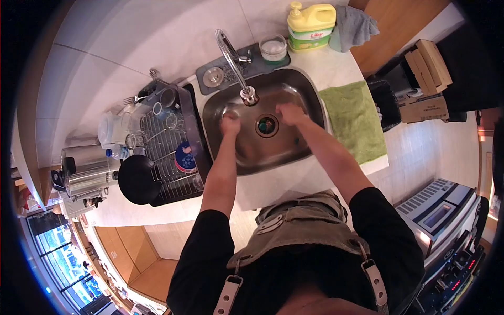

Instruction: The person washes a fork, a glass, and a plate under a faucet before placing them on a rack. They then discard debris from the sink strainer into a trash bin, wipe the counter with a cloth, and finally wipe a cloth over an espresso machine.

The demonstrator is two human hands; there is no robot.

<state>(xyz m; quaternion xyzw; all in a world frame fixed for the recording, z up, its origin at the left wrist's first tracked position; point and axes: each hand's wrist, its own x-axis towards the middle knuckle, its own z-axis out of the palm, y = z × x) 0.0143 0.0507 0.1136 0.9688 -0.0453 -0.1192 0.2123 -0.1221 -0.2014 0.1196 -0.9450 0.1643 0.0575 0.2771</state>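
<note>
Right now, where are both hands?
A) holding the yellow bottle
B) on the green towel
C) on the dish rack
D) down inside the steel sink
D: the left hand and the right hand are both down in the sink, either side of the drain, below the faucet.

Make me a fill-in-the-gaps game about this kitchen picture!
1. Both hands, the left hand and the right hand, are inside the ____.
2. The towel lying right of the sink is coloured ____.
3. The soap bottle behind the sink is coloured ____.

Missing words: sink; green; yellow
</note>
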